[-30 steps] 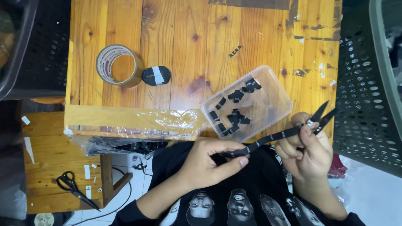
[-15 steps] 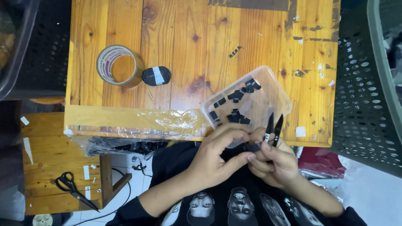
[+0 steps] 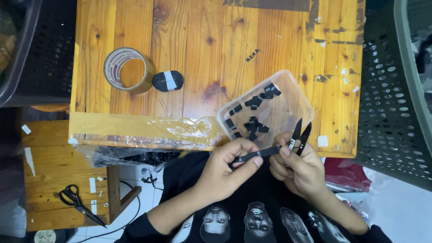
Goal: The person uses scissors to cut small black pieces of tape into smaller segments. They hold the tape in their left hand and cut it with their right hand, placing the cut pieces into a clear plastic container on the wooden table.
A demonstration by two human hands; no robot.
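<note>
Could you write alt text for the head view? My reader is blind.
Two hands hold a black strip at a wooden table's edge: left hand pinches it, right hand grips black snips. Behind sits a clear tub of cut black labels, with a tape roll farther left.

The white print on the black labels (image 3: 253, 102) in the clear tray (image 3: 297, 90) is too small to read. The right hand (image 3: 300, 168) hides the snips' (image 3: 300, 134) handles.
</note>
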